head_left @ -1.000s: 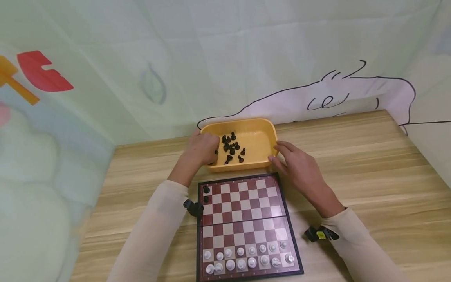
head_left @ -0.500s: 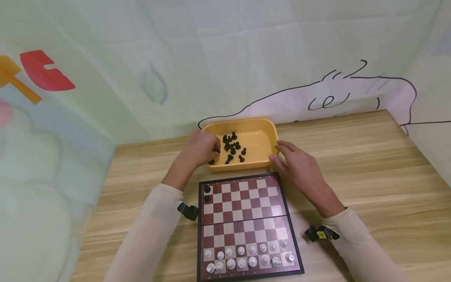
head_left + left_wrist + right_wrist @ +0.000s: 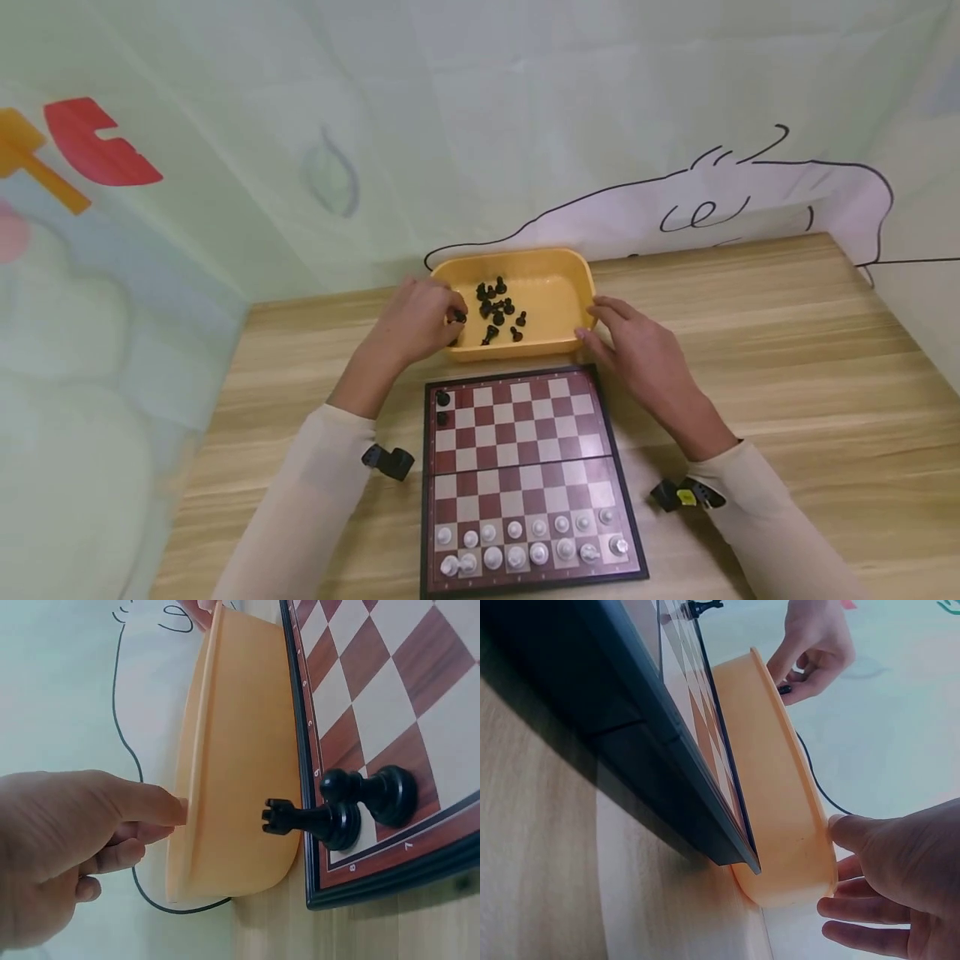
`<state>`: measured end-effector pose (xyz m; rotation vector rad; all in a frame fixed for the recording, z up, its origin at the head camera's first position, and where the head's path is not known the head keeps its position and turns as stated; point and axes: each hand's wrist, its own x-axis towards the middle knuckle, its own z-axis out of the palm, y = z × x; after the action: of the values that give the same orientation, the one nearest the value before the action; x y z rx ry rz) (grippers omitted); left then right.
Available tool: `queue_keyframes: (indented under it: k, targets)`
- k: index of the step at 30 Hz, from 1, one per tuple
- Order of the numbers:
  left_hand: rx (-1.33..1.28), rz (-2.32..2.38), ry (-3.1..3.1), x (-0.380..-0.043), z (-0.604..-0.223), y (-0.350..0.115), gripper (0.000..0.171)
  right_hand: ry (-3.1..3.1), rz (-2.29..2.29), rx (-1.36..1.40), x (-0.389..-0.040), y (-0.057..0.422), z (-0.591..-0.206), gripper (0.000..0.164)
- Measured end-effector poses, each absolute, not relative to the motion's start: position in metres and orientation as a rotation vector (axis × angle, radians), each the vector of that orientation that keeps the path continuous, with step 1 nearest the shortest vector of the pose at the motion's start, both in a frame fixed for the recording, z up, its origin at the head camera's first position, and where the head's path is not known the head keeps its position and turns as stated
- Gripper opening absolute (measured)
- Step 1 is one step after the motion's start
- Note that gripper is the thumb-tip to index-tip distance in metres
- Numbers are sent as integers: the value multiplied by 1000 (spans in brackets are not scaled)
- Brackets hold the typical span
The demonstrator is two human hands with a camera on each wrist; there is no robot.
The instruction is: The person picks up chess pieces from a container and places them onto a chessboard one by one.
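In the head view my left hand (image 3: 422,321) is over the left end of the yellow plastic tub (image 3: 566,340), pinching a small black chess piece (image 3: 459,317) between thumb and fingers. The fingers mostly hide that piece. Several black chess pieces (image 3: 498,318) lie loose in the tub. My right hand (image 3: 643,354) touches the tub's right front corner, thumb at the rim and fingers stretched along the outside. In front of the tub lies the chessboard (image 3: 517,458). A black rook (image 3: 315,821) and a black pawn (image 3: 375,793) stand at its far left corner.
White chess pieces (image 3: 515,556) stand in two rows along the board's near edge. The wooden table (image 3: 750,333) extends to both sides. A printed cloth (image 3: 480,150) hangs right behind the tub.
My left hand has risen a little and drawn back leftward from among the pieces, with a black piece between its fingertips. The right hand stays at the tub's corner.
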<state>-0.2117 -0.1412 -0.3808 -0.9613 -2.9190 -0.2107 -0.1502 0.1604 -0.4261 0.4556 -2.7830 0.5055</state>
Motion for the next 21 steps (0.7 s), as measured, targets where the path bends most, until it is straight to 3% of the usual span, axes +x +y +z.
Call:
queue_keyframes:
  k: [21]
  targets:
    - [-1021, -274, -2834, -181, -368, -149, 15, -2816, 509, 432, -151, 160, -425, 50]
